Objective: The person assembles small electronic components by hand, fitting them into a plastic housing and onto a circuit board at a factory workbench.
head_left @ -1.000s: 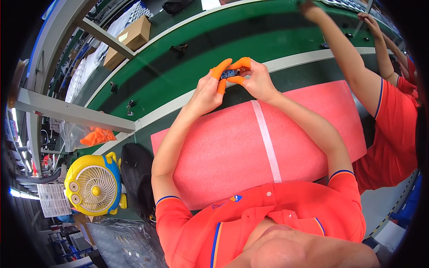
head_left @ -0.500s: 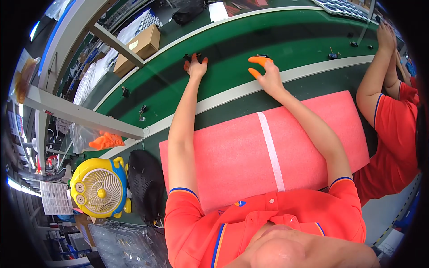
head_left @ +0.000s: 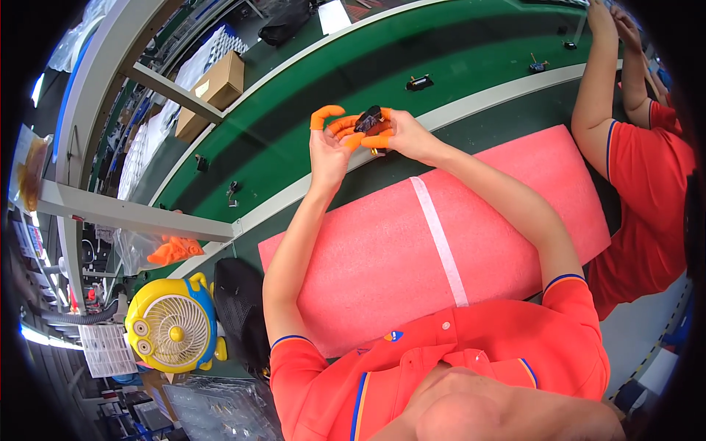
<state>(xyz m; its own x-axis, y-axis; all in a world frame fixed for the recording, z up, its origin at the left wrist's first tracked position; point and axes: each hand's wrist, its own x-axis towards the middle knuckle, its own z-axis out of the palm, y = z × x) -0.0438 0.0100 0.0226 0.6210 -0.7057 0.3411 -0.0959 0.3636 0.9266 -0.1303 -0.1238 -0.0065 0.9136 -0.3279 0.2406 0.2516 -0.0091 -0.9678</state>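
Observation:
A small black part (head_left: 368,120), its exact kind unclear, is held up between my two hands above the near edge of the green belt. My left hand (head_left: 329,153), in orange finger cots, pinches it from the left, its index finger raised and curled. Around its right side close the orange-tipped fingers of my right hand (head_left: 406,137). Just below the fingers a bit of dark and gold-coloured metal shows; the fingers hide how it joins the part. Beyond my right hand, another small black assembly (head_left: 420,82) lies on the green belt (head_left: 294,132).
A pink foam block (head_left: 368,250) with a white strip lies under my forearms. At left stand a yellow-and-blue fan (head_left: 175,327), a black mesh bag (head_left: 241,312) and a white frame post (head_left: 132,213). More small parts (head_left: 232,192) sit along the belt. A co-worker's arm (head_left: 596,95) reaches in at right.
My left hand has lifted a black part off the belt and drawn it back to the right. My right hand has moved left, closing on it too. The view has shifted slightly.

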